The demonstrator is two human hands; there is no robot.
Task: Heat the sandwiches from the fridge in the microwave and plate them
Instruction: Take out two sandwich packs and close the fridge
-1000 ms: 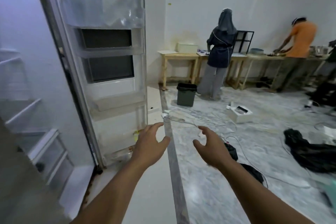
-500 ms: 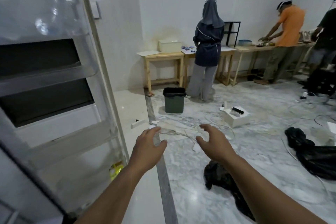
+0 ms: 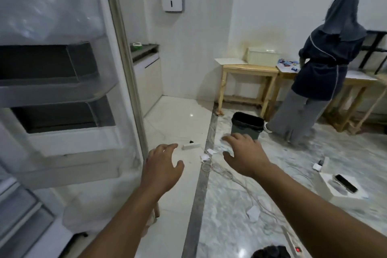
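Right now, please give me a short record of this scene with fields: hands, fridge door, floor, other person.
left hand: open, holds nothing
right hand: open, holds nothing
fridge door: open, at the left, shelves facing the camera
floor: bin, cables, white box
other person: stands at the wooden tables, back turned
sandwiches: not visible

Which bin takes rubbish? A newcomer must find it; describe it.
Find the wooden table against the white back wall. On the marble floor before it stands the grey bin, beside the standing person. Its black liner is unique.
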